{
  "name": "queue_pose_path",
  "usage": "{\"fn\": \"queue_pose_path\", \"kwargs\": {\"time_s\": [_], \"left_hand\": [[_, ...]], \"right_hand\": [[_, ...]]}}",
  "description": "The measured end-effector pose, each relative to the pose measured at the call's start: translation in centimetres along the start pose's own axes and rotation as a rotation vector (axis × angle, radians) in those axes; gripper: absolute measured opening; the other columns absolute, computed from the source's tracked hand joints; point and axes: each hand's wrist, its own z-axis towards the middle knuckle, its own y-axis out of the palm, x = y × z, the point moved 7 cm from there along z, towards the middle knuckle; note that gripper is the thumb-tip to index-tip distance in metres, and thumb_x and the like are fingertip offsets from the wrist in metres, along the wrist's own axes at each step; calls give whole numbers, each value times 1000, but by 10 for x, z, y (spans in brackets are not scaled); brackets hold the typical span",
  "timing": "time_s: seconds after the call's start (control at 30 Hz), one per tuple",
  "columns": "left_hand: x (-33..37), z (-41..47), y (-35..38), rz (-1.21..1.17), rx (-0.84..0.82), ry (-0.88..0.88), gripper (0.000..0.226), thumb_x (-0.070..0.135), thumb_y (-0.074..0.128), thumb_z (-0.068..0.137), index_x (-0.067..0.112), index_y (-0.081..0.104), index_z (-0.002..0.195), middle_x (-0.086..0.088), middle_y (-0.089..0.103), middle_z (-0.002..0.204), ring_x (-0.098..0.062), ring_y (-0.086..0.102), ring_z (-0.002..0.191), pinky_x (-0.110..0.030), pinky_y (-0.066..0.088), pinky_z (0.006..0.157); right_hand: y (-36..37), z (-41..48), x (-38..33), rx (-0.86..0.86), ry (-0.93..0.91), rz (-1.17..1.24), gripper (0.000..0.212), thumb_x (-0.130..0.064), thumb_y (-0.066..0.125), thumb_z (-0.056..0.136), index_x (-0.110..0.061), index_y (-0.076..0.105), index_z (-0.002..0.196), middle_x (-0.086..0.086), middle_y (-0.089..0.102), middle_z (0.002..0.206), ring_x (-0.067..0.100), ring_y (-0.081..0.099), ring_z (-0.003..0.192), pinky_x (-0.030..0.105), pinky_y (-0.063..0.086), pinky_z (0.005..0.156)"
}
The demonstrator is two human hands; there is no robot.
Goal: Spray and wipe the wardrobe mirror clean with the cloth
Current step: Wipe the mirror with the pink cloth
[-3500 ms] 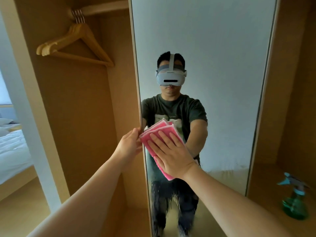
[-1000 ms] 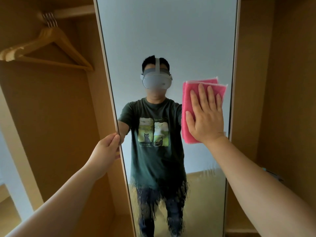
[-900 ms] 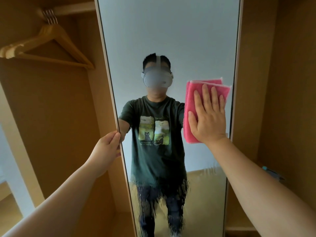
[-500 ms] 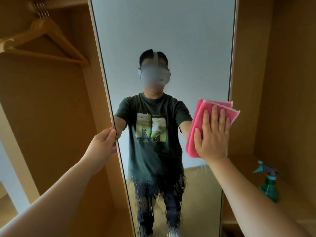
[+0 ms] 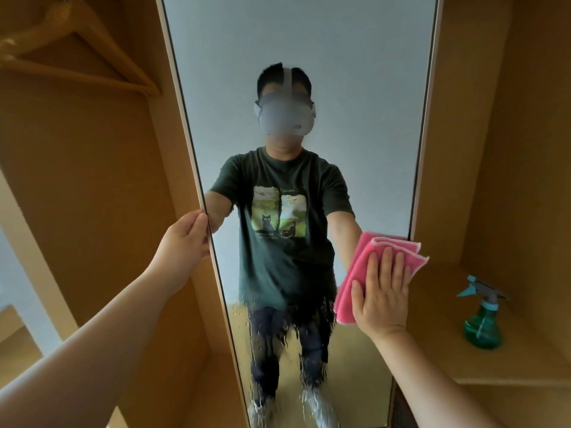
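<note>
The pink cloth [image 5: 360, 264] has slid down the right side of the mirror [image 5: 309, 72], from head height to just above the wet streaks. The right hand [image 5: 381, 298] presses it flat on the glass, fingers straight. It is folded in layers with pale stitched edges, and one corner pokes past the mirror's right edge. The left hand [image 5: 182, 245] curls its fingers round the mirror's left edge. A green spray bottle [image 5: 481, 322] stands on the shelf [image 5: 438, 304] to the right.

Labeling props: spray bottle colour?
Translucent green spray bottle, teal trigger; head view.
</note>
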Motion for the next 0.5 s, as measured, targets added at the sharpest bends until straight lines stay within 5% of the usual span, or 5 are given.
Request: {"fn": "queue_pose_path", "kwargs": {"time_s": [0.17,0.33,0.5], "left_hand": [[-25,-10,6,-76,27,-65,34,40,36,100,22,58,120,-3,68,101,-19,66,93,-38,57,83],[-72,-44,23,-144,-12,-157,27,31,32,103,29,59,103,7,66,102,-8,63,95,-25,51,80],[-126,-58,37,-179,-81,-257,32,32,33,103,20,60,116,-2,69,108,-20,65,101,-33,52,87]], "right_hand": [[-1,1,0,13,-21,5,67,-47,15,100,-12,-5,154,22,7,157,40,3,146,56,9,118],[-3,2,-2,53,-36,-8,67,-46,17,100,-12,-4,153,21,6,157,39,1,146,54,6,119],[-5,1,-6,102,-49,-61,67,-43,22,100,-6,5,153,25,12,157,43,5,145,53,4,119]]}}
